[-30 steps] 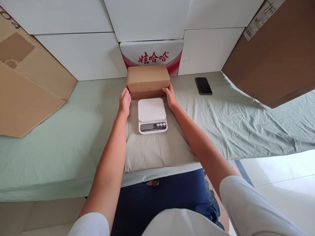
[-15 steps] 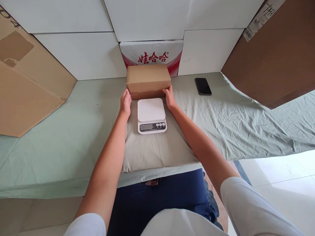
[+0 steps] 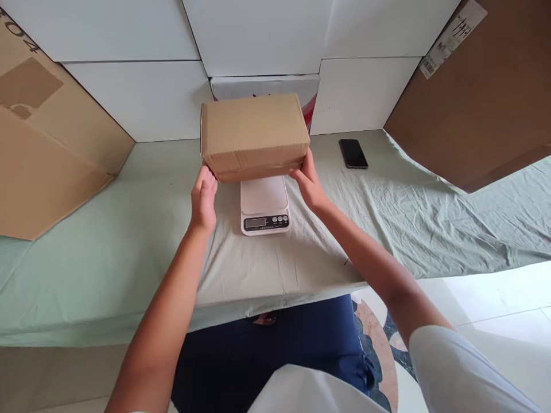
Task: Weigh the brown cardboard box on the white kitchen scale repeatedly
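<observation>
Both arms are bare from the short white sleeves down, with the right sleeve (image 3: 469, 373) at the lower right of the frame. The left hand (image 3: 203, 198) and right hand (image 3: 310, 186) wear no gloves, rings or watch. Dark blue trousers (image 3: 267, 350) show at the bottom centre.

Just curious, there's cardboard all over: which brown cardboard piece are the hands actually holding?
The closed box in the middle, between left hand and right hand; the side cardboard sheets lean untouched.
</observation>
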### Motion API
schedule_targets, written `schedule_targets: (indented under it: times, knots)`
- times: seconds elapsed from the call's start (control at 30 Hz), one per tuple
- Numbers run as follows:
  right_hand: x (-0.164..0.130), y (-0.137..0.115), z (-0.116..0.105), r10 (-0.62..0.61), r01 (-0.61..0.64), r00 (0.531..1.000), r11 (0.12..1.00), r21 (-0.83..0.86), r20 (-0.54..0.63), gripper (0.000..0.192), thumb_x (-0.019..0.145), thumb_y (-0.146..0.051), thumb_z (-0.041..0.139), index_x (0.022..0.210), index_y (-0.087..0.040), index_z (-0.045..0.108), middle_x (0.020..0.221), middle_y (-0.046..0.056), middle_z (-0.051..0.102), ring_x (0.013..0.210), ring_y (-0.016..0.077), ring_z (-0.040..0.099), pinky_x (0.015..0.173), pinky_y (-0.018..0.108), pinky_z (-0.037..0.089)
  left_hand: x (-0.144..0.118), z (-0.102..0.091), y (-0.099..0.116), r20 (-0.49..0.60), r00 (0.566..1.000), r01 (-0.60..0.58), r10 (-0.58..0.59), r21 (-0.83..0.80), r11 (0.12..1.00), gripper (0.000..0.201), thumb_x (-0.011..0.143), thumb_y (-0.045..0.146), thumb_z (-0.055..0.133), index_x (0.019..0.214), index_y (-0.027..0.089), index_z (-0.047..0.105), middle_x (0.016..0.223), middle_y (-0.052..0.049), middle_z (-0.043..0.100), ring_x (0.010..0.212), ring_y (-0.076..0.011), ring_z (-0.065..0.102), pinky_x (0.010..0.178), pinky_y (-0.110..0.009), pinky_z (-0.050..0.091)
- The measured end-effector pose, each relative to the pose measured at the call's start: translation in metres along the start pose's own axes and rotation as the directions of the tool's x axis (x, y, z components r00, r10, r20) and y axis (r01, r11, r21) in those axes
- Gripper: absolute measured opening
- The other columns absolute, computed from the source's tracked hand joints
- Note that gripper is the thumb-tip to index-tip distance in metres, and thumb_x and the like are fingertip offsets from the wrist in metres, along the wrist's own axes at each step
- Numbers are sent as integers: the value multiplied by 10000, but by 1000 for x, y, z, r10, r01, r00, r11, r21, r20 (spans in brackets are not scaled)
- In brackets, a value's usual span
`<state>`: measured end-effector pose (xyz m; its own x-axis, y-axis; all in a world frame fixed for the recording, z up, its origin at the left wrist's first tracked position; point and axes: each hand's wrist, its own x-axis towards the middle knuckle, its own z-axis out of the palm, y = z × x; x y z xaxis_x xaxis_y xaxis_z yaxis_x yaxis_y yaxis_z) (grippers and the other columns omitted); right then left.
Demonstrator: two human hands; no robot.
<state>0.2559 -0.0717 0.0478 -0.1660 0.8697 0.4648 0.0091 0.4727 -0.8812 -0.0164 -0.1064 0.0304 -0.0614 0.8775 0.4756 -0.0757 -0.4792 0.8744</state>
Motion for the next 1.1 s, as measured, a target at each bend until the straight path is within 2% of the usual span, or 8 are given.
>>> schedule_targets:
  times: [0.13,0.27,0.4,0.6,0.9,1.1]
  knots:
    - [-54,-9,5,72,-72,997,997,5,-3,869,869,-623,607,1614,-395,222,1753,-4,284,1644,301,243,1406,578,183,-52,-2,8,21,999,32,-32,0,999,787,911,746,570,1581,339,511,1720,-60,441,1643,-316,323,1353,-480,267]
    - [-72,-5,9,61,-61,998,998,14,-7,858,874,-595,587,1613,-407,194,1761,-17,240,1648,301,223,1405,583,168,-73,-2,3,8,1000,29,-29,-11,1000,796,915,748,559,1604,358,470,1742,-69,402,1644,-320,319,1360,-492,230]
    - [-72,6,11,68,-67,997,998,21,-35,846,859,-592,588,1593,-412,207,1744,-12,246,1628,304,234,1395,592,173,-70,1,1,-31,998,54,-55,-41,998,828,874,763,600,1570,321,527,1712,-96,450,1642,-336,320,1346,-502,259]
    - [-76,9,14,85,-78,991,994,78,-99,762,825,-525,613,1500,-392,287,1642,42,381,1521,315,395,1329,613,320,-66,6,8,-87,988,120,-130,-113,986,744,855,771,587,1450,329,655,1662,-83,523,1635,-326,340,1341,-483,274]
    - [-77,-1,14,95,-89,990,994,63,-103,738,828,-571,612,1476,-386,311,1628,52,400,1521,326,401,1303,624,360,-67,4,10,-76,987,133,-143,-120,984,752,843,770,603,1443,320,657,1652,-91,532,1629,-342,353,1341,-509,273]
    - [-76,0,15,80,-72,991,995,69,-110,747,819,-573,615,1473,-379,310,1621,58,391,1537,332,373,1307,631,345,-67,4,9,-86,985,138,-149,-123,983,740,826,777,622,1408,325,682,1627,-88,559,1626,-346,358,1337,-502,280]
